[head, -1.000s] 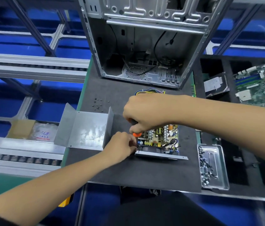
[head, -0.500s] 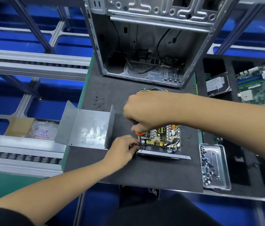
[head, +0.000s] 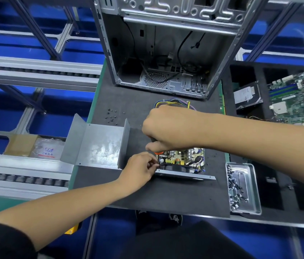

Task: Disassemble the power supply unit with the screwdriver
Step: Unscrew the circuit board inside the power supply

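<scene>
My right hand (head: 168, 129) grips the orange-collared screwdriver (head: 159, 152) over the open grey metal power supply unit (head: 183, 163); my left hand (head: 140, 170) pinches its corner; no legible writing

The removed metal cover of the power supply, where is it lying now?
In the head view, the metal cover lies open on the mat's left edge, just left of the left hand, with the loose screws scattered beyond it.

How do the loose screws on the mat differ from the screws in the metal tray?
The loose screws lie scattered on the bare black mat, left of the hands, beside the removed cover. The tray screws sit piled inside the metal tray, at the right edge. The loose ones look dark and few; the tray ones look shinier and more numerous. Both groups are small.
</scene>
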Demonstrator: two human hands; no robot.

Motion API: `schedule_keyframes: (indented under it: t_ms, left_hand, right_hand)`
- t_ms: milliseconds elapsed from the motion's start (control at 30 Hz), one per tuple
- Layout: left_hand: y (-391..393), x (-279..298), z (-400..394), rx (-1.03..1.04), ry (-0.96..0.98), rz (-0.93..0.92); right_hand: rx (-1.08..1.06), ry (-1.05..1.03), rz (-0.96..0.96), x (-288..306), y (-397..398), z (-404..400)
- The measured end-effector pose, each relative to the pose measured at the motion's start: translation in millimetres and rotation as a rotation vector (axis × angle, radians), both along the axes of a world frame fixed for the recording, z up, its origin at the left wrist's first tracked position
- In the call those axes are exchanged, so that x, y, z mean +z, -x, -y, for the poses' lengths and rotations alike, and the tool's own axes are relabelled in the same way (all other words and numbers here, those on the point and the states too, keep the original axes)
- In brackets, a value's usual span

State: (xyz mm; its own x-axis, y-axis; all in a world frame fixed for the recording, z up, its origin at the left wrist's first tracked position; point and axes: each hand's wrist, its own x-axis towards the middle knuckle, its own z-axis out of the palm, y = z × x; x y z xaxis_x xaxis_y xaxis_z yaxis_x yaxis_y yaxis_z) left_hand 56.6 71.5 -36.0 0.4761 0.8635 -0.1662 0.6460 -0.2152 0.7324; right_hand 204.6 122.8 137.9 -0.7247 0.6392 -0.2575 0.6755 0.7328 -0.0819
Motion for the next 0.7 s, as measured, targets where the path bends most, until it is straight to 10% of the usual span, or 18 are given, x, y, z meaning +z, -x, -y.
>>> schedule_keyframes:
  t_ms: [700]
  left_hand:
    - [3.2, -5.5, -4.0, -0.001, 0.019, -0.013]
  right_hand:
    - [0.054, 0.038, 0.04, 3.0, 8.4, 3.9]
